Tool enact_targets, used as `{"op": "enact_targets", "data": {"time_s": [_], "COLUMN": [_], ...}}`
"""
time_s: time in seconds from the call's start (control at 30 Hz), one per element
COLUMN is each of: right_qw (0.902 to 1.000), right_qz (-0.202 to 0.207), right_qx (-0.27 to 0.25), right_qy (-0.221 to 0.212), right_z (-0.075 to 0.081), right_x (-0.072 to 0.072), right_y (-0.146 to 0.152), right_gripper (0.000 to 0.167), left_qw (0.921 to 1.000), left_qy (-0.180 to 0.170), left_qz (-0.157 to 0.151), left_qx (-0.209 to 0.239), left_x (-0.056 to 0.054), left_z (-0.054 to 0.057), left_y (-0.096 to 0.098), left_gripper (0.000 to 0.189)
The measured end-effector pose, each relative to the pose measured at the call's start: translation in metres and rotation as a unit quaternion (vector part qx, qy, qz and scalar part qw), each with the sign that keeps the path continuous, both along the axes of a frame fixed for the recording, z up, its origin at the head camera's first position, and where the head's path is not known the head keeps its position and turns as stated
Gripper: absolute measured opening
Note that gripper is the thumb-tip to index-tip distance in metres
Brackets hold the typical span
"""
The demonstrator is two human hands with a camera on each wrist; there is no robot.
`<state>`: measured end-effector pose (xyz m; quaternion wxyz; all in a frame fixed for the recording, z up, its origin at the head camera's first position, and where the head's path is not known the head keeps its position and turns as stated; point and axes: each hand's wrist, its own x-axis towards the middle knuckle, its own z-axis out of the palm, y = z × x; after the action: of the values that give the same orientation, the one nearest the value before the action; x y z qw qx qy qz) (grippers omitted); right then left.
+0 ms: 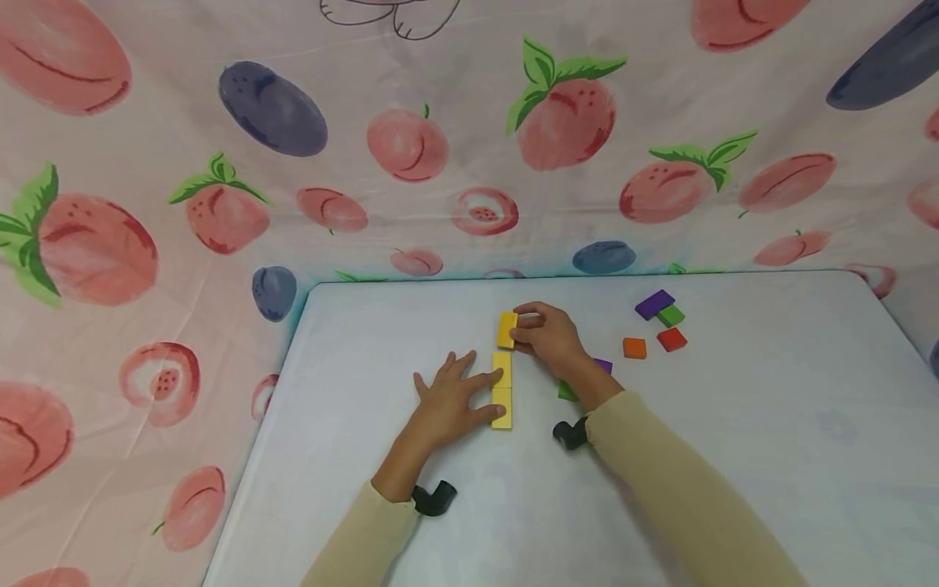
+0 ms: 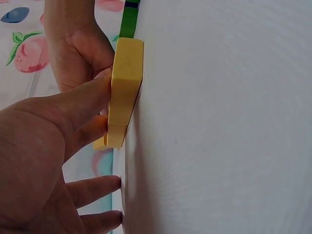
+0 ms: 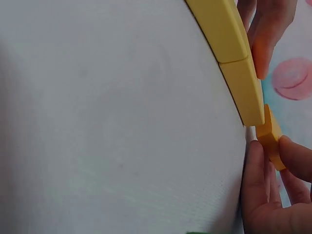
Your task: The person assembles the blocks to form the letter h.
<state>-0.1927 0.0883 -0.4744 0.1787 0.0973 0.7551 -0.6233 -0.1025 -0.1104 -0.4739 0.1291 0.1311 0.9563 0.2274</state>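
Two yellow blocks (image 1: 502,395) run end to end, seemingly placed; my left hand (image 1: 451,405), fingers spread, touches them. Nearer the bench's (image 1: 807,375) far edge, my right hand (image 1: 550,336) pinches a third yellow block (image 1: 506,330), not yet aligned. Rightward, purple (image 1: 654,304), green (image 1: 671,315), orange (image 1: 634,349) and red blocks (image 1: 672,339) lie loose.

- Left hand (image 2: 34,156): large in view, fingers spread; thumb tip against side of near yellow block (image 2: 126,73), next finger's tip low down by the seam.
- Two more fingers extended, tips at white tabletop (image 2: 219,122).
- Second yellow block (image 2: 116,135) end to end with the near one; third yellow block (image 2: 99,144) partly hidden beyond.
- Right hand (image 2: 87,53) behind, fingers mostly hidden.
- Green block (image 2: 128,22), cut by top edge.
- Backdrop: fruit-print cloth (image 2: 24,87).
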Motion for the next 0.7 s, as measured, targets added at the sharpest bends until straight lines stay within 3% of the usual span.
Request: {"op": "enact_targets", "data": {"time_s": [0.7], "right_qw": [0.9975], "right_qz": [0.011], "right_qx": [0.069], "right_qy": [0.016], "right_z": [-0.0016], "right_x": [-0.0011], "right_y": [-0.0083], "right_gripper": [0.040], "left_qw": [0.9999], "left_qy": [0.009], "left_qz": [-0.005], "left_qx": [0.005], "left_x": [-0.0003], "left_z": [-0.0010], "left_y": [-0.0011], "left_gripper": [0.056]}}
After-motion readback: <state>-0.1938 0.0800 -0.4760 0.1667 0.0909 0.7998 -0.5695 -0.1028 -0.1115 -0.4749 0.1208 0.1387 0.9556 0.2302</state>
